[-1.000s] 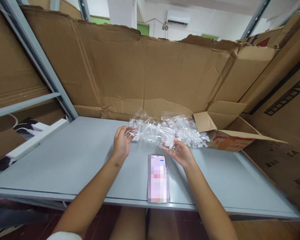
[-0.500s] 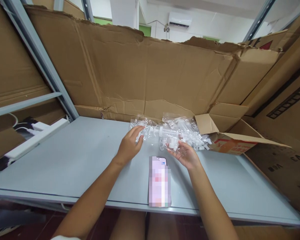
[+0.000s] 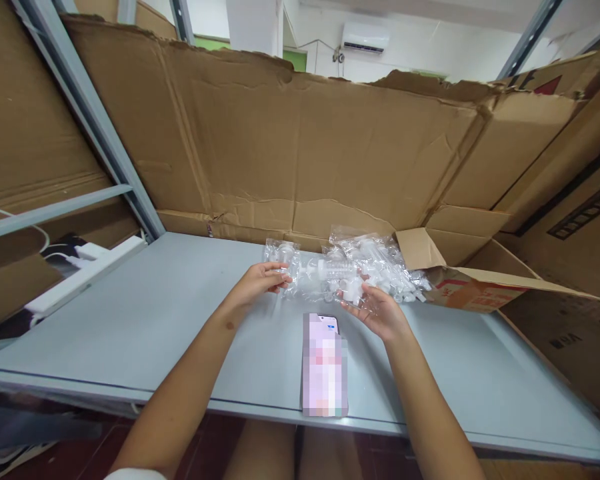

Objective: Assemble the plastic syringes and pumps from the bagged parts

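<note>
A clear plastic bag [image 3: 310, 285] stretches between my hands above the grey tabletop. Inside it shows a clear plastic syringe [image 3: 335, 269] with ridges or markings along its barrel, along with small white plastic parts [image 3: 353, 291]. My left hand [image 3: 260, 281] pinches the left end of this bag, fingers closed on the film. Under the bag's right part, my right hand [image 3: 379, 313] is curled, its thumb and fingers gripping the film near the white parts. Close behind lies a pile of similar bagged white parts [image 3: 380, 257].
A phone [image 3: 325, 367] lies near the table's front edge. An open cardboard box [image 3: 480, 293] stands at the right of the pile. Cardboard panels [image 3: 300, 147] wall the back, and a white power strip [image 3: 87, 277] runs along the left side.
My left hand has turned and its fingers have closed on the bag's left end. My right hand keeps its hold. The view has shifted slightly.
</note>
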Demonstrator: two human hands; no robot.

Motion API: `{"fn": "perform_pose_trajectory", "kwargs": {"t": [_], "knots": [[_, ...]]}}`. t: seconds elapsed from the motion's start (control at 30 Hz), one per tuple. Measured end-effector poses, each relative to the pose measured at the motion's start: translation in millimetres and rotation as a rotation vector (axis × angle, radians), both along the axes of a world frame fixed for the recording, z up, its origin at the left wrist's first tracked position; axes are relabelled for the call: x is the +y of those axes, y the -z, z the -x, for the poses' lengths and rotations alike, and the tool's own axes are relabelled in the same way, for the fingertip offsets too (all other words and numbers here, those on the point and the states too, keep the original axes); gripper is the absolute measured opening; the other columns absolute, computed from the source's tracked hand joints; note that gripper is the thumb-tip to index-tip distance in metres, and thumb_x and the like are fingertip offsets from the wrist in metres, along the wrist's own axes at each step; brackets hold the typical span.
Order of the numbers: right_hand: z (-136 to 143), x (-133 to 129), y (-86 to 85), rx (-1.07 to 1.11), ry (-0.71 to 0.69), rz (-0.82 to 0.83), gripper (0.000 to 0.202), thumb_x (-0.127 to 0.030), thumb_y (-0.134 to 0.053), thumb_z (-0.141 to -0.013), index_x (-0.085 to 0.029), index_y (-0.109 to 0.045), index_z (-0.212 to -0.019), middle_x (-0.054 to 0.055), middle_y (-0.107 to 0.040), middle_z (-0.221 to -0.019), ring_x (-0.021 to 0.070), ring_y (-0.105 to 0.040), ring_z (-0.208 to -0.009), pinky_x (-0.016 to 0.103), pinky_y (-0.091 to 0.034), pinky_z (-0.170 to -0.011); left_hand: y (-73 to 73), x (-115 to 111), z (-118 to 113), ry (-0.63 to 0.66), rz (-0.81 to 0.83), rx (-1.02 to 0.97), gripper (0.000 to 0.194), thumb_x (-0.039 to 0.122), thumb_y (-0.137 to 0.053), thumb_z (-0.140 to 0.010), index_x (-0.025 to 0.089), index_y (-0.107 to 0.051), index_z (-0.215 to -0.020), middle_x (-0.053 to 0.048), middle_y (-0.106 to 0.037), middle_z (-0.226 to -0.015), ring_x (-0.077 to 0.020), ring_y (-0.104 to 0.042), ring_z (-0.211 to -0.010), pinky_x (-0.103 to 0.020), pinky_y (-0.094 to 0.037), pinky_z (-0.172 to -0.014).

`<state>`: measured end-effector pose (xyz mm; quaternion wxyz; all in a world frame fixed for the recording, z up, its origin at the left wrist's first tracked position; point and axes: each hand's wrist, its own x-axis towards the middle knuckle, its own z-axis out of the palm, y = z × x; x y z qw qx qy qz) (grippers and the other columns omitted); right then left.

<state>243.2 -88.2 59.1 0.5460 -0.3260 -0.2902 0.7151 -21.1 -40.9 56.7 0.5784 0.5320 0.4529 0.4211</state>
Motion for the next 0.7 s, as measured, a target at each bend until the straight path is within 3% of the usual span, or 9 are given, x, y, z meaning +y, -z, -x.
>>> {"fn": "perform_pose_trajectory", "kwargs": {"t": [0.1,0.23,0.33,0.5,0.7], "knots": [[-1.3,0.7,-0.5,0.000,-0.033,0.008,0.039,-0.019,-0.065,-0.068,-0.028,-0.055,-0.105,-0.002,-0.068,-0.078,0.0224,-0.065,-0.087,0.039,-0.049,-0.080,-2.3,0.6,2.3,0.086,0.062,-0.139,0.028,0.031,-0.068,-0.066,0.013,-0.062,-0.086,-0.009,-0.067,-0.087,-0.0190,-0.062,-0.083,-0.032,-0.046,-0.076],[-3.0,1.5,1.4,0.006,-0.053,-0.007,0.043,-0.019,-0.064,-0.070,-0.029,-0.054,-0.110,-0.004,-0.068,-0.074,0.0222,-0.065,-0.087,0.040,-0.049,-0.080,-7.8,-1.3,6.1,0.152,0.089,-0.433,0.014,0.025,-0.065,-0.069,0.013,-0.060,-0.074,-0.011,-0.059,-0.115,-0.0255,-0.056,-0.104,-0.039,-0.040,-0.093],[-3.3,1.6,2.4,0.024,-0.049,-0.015,0.047,-0.018,-0.064,-0.070,-0.030,-0.051,-0.114,-0.005,-0.066,-0.069,0.0238,-0.065,-0.088,0.041,-0.049,-0.079,-9.4,-2.1,7.8,0.191,0.075,-0.491,0.009,0.020,-0.063,-0.068,0.012,-0.060,-0.073,-0.012,-0.053,-0.123,-0.0290,-0.050,-0.113,-0.043,-0.038,-0.097],[-4.3,1.3,-2.1,0.045,-0.019,0.005,0.050,-0.015,-0.062,-0.070,-0.028,-0.049,-0.117,-0.004,-0.067,-0.068,0.0229,-0.065,-0.087,0.038,-0.050,-0.078,-7.5,-0.8,10.2,0.116,-0.060,-0.341,0.024,0.019,-0.063,-0.067,0.014,-0.065,-0.091,-0.010,-0.053,-0.124,-0.0259,-0.051,-0.112,-0.039,-0.040,-0.096],[-8.7,1.6,-0.5,0.058,-0.055,-0.005,0.048,-0.019,-0.061,-0.073,-0.028,-0.047,-0.118,-0.003,-0.066,-0.071,0.0227,-0.064,-0.090,0.039,-0.049,-0.080,-5.4,2.1,13.8,0.106,-0.091,-0.023,0.035,0.035,-0.062,-0.071,0.018,-0.064,-0.101,-0.008,-0.059,-0.114,-0.0132,-0.061,-0.076,-0.034,-0.048,-0.080]]}}
